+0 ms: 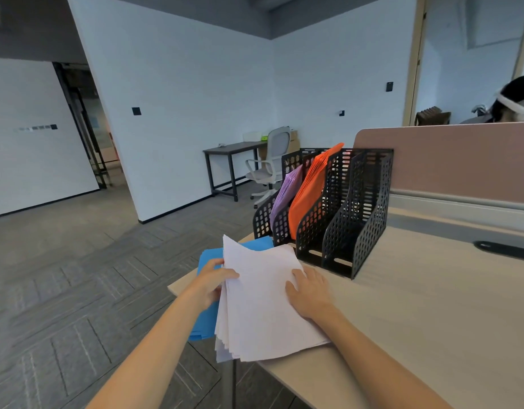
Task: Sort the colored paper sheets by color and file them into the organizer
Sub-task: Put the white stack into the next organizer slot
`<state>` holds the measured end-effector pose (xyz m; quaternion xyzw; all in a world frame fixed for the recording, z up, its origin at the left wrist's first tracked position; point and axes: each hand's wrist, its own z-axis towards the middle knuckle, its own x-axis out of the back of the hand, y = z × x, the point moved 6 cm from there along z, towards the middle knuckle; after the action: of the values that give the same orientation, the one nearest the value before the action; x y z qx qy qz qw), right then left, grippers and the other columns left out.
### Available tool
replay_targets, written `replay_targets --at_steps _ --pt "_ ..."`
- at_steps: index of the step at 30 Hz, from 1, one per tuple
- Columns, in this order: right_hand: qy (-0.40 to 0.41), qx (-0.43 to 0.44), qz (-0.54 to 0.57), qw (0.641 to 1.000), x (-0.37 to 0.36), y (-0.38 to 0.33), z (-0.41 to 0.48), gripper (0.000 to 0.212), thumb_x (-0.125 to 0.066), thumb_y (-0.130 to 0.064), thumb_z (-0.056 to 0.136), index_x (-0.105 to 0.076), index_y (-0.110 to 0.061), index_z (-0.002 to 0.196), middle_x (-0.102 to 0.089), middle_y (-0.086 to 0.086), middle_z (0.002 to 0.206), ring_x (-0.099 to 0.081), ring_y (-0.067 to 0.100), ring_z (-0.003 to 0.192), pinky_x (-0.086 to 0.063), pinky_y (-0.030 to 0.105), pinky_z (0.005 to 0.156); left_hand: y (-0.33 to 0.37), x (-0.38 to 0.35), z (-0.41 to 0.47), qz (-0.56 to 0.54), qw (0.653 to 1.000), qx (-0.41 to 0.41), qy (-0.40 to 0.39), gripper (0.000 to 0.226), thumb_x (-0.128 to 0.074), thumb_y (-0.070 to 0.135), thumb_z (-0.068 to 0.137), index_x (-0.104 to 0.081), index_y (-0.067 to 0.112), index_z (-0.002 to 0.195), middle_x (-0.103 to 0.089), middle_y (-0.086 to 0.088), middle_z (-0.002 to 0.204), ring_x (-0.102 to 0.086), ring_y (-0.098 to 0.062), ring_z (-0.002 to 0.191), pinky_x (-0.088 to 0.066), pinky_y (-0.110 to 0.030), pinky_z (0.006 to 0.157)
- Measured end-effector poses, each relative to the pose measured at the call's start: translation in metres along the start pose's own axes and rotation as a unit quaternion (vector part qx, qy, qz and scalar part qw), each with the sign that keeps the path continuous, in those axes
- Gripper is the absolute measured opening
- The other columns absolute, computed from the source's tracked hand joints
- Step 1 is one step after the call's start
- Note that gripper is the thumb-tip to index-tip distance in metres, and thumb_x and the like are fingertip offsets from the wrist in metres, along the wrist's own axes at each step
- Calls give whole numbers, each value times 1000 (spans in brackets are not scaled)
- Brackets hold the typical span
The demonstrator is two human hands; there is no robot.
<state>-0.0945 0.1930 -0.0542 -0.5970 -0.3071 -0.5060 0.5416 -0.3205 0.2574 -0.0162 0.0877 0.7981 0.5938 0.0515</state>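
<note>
Left hand (215,280) pinches the white paper stack (263,308) at its left edge, one digit on top and the rest curled under. Right hand (311,292) lies flat on the opposite side, fingers straight, pressing down.

Blue sheets (206,317) sit beneath and outboard of the left grip, overhanging the desk (417,305) corner.

Ahead of both hands is the black organizer (371,225). Purple sheets (287,190) and orange sheets (311,193) are filed; the two slots to their right are empty.

Risks, as I judge them: the stack is fanned and hangs off the edge. A one-sided lift could spill the lower sheets to the floor or drag the blue along.
</note>
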Motion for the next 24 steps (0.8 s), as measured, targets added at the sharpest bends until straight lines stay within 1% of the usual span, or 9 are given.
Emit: replay_targets --at_steps 2,5,7,10,15,18,20,22,24 --pt "2 0 0 1000 2 1 2 56 -27 -50 98 -31 -23 148 -32 8 152 -28 25 139 -19 40 117 4 8 1 44 997 -38 46 49 -69 6 82 -48 22 123 -60 -6 122 -59 -29 109 -49 -42 88" --pt "-3 2 -1 1000 0 2 2 57 -26 -50 98 -30 -22 148 -32 9 153 -28 26 139 -19 40 117 -6 18 0 139 985 -32 93 62 -70 13 84 -39 16 138 -49 -2 129 -47 -23 117 -41 -38 96" --pt "-2 4 -5 1000 -1 3 2 58 -25 -50 98 -30 -22 148 -32 10 152 -28 27 139 -19 41 117 -19 16 2 160 984 3 81 66 -69 17 85 -35 12 141 -43 -4 135 -45 -22 115 -42 -37 97" --pt "-5 4 -11 1000 -1 0 3 58 -24 -50 98 -29 -22 149 -31 11 153 -27 27 140 -18 41 117 -20 12 2 108 991 34 66 53 -68 10 85 -42 9 131 -51 -4 127 -50 -23 110 -46 -36 84" --pt "-3 -3 -20 1000 -1 0 -1 58 -24 -50 98 -30 -21 148 -31 11 152 -28 27 139 -19 41 118 -16 20 2 25 995 79 48 65 -70 0 79 -41 16 135 -52 -10 128 -56 -28 109 -51 -39 67" --pt "0 -1 -26 1000 0 -2 -2 58 -24 -50 98 -30 -21 148 -32 10 152 -29 27 139 -19 40 117 -12 17 -3 9 996 94 7 53 -70 -1 79 -50 12 126 -59 -17 123 -62 -29 94 -53 -38 61" --pt "-4 2 -22 1000 0 -3 -3 58 -24 -50 98 -29 -21 148 -31 10 152 -28 26 139 -19 40 117 -13 11 -4 2 995 96 -28 43 -70 0 81 -56 7 122 -64 -20 119 -64 -32 90 -55 -39 65" --pt "0 1 -24 1000 2 -3 -4 57 -24 -50 99 -28 -21 148 -31 9 153 -28 26 139 -19 40 118 -15 8 -3 23 995 91 -44 39 -71 4 82 -61 2 120 -67 -20 116 -65 -35 100 -55 -40 74" --pt "0 4 -22 1000 4 -3 -4 57 -24 -49 99 -29 -21 148 -31 9 152 -28 26 139 -19 39 117 -15 2 -4 70 994 67 -41 38 -72 9 82 -63 1 118 -70 -18 111 -66 -34 101 -54 -38 76"
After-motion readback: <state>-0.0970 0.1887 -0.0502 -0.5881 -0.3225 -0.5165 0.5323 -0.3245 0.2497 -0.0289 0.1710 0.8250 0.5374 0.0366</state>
